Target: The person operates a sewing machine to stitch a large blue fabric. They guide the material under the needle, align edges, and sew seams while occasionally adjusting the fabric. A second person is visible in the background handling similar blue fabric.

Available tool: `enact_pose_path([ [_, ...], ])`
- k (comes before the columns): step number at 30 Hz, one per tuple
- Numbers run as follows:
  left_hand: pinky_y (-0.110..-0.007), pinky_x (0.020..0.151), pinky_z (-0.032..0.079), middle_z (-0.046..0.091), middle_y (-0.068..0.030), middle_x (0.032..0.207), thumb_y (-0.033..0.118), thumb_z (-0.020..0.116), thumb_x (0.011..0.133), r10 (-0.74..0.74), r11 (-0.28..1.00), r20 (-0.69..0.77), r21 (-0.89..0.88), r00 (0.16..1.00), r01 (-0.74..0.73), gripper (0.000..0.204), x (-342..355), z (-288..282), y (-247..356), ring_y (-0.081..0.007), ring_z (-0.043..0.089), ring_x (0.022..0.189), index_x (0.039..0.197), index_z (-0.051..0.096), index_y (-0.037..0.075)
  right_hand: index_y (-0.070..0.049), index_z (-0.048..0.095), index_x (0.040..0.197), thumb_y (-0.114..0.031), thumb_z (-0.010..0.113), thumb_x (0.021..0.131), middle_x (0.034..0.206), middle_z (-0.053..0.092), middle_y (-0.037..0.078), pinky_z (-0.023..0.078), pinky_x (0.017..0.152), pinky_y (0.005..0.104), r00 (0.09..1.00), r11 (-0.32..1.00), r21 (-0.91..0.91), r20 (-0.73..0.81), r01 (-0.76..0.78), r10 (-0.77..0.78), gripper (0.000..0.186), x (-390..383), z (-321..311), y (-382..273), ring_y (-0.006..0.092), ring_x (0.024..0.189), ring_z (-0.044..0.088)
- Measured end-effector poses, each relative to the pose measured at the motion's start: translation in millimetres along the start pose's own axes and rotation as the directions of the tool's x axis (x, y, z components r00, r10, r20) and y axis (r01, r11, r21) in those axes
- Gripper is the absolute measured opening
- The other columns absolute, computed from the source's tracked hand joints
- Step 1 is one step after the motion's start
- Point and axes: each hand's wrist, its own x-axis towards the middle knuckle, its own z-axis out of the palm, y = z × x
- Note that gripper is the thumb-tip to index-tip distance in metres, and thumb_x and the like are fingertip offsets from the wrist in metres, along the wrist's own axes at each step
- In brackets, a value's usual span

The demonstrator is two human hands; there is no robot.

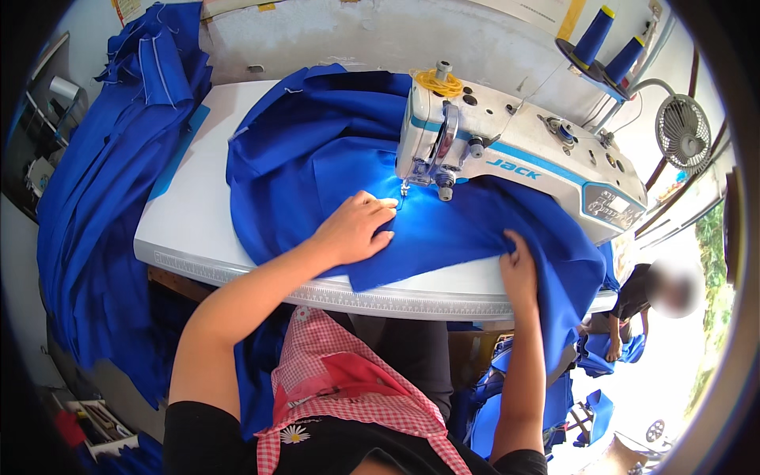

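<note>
A large piece of royal-blue fabric (340, 170) spreads in folds over the white sewing table, with part of it under the needle of the sewing machine (507, 154). Light from the machine falls on the cloth around the presser foot (404, 190). My left hand (356, 228) lies on the fabric just left of the foot, fingers stretched toward it and thumb apart. Farther right, my right hand (518, 273) grips the cloth by its edge, near the front of the table. Some of its fingers are hidden by the fabric.
A tall heap of blue cloth pieces (119, 182) hangs at the left. Blue thread cones (594, 36) stand behind the machine, beside a small fan (682, 131). A ruler strip (340, 297) runs along the table's front edge (198, 269). Another person (633, 297) handles blue cloth at the right.
</note>
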Motion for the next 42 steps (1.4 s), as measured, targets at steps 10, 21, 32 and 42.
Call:
enact_pose_path([
  [10, -0.042, 0.095, 0.044, 0.061, -0.0160, 0.120, 0.024, 0.065, 0.084, -0.186, 0.981, -0.056, 0.044, 0.981, 0.188, 0.034, 21.9, 16.0, 16.5, -0.0334, 0.053, 0.107, 0.110, 0.061, 0.003, -0.005, 0.050, 0.134, -0.012, 0.053, 0.081, 0.097, 0.062, 0.022, 0.047, 0.084, 0.0388, 0.862, 0.774, -0.526, -0.139, 0.353, -0.488, 0.053, 171.4, 95.5, 68.3, 0.0336, 0.089, 0.060],
  [21, -0.040, 0.091, 0.044, 0.066, -0.0153, 0.105, 0.008, 0.055, 0.086, -0.127, 0.982, 0.100, -0.128, 0.987, 0.139, 0.023, 28.6, 13.9, -24.3, -0.0324, 0.060, 0.099, 0.106, 0.064, 0.005, -0.003, 0.066, 0.103, -0.009, 0.072, 0.068, 0.112, 0.063, 0.015, 0.042, 0.096, 0.0476, 0.529, 0.539, -0.008, 0.197, 0.843, -0.825, 0.036, -26.5, 100.2, -99.7, 0.0308, 0.104, 0.060],
  [32, -0.038, 0.093, 0.048, 0.066, -0.0123, 0.115, -0.009, 0.045, 0.083, -0.260, 0.947, 0.297, -0.106, 0.919, 0.302, 0.041, 39.8, -0.3, -32.5, -0.0331, 0.060, 0.104, 0.113, 0.067, 0.009, -0.003, 0.067, 0.094, 0.001, 0.059, 0.065, 0.091, 0.065, 0.011, 0.052, 0.072, 0.0391, 0.694, 0.695, 0.054, 0.043, 0.717, -0.719, 0.030, -53.7, 197.8, -133.3, 0.0295, 0.085, 0.063],
  [42, -0.039, 0.096, 0.045, 0.060, -0.0159, 0.125, 0.005, 0.058, 0.081, -0.052, 0.998, 0.219, -0.018, 0.974, 0.057, 0.037, 22.7, -5.6, 12.5, -0.0332, 0.059, 0.103, 0.117, 0.063, 0.004, -0.004, 0.064, 0.084, 0.001, 0.056, 0.062, 0.082, 0.065, 0.011, 0.050, 0.070, 0.0421, 0.706, 0.738, -0.005, 0.298, 0.675, -0.643, 0.024, -53.7, 95.2, -76.1, 0.0301, 0.083, 0.064],
])
